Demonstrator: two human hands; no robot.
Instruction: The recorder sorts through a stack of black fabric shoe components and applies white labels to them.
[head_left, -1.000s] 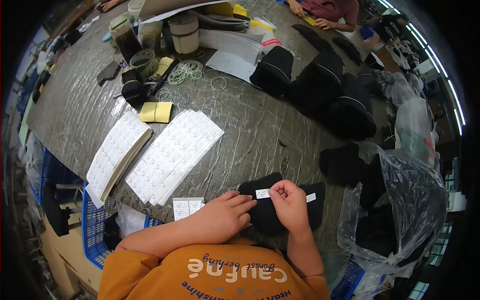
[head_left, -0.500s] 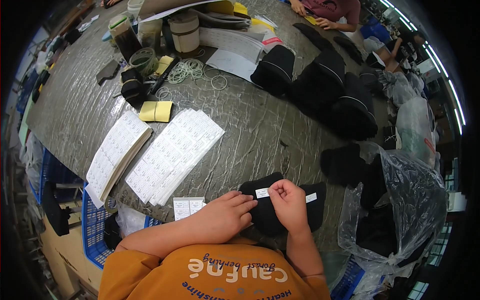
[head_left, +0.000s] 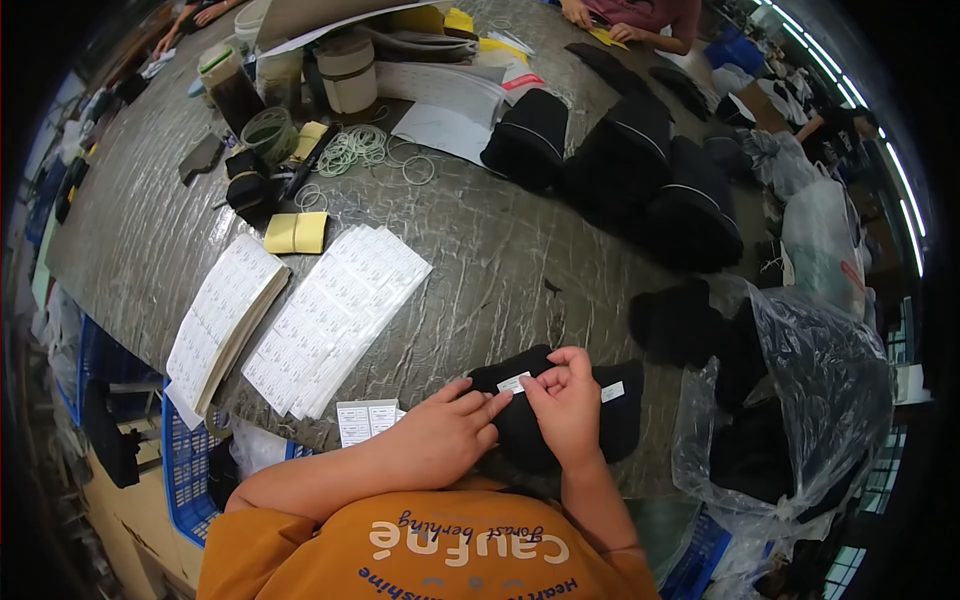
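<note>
Two dark fabric pieces lie at the table's near edge, one under my hands (head_left: 524, 432) and the other partly behind my right wrist. A small white label (head_left: 513, 383) rests on the first piece. My right hand (head_left: 568, 412) pinches the label's right end between thumb and forefinger. From the other side, my left hand (head_left: 445, 432) stretches its fingers over the cloth, a fingertip touching the label's lower edge. The second piece (head_left: 622, 425) bears a similar white label (head_left: 612, 391). Beside my left forearm sits a small label sheet (head_left: 366, 421).
Left of centre lie two stacks of printed label sheets (head_left: 335, 320) (head_left: 222, 315) and a banded yellow bundle (head_left: 295, 233). Rubber bands (head_left: 352, 148), jars and papers fill the back left. Banded black bundles (head_left: 610, 165) and a clear plastic bag (head_left: 800, 400) stand at right. Another person's hands (head_left: 605, 28) work across the table.
My right hand has turned, its fingers now spread more over the label. The left fingertip has come up to the label, which looks slightly more tilted. The whole view has shifted a little.
</note>
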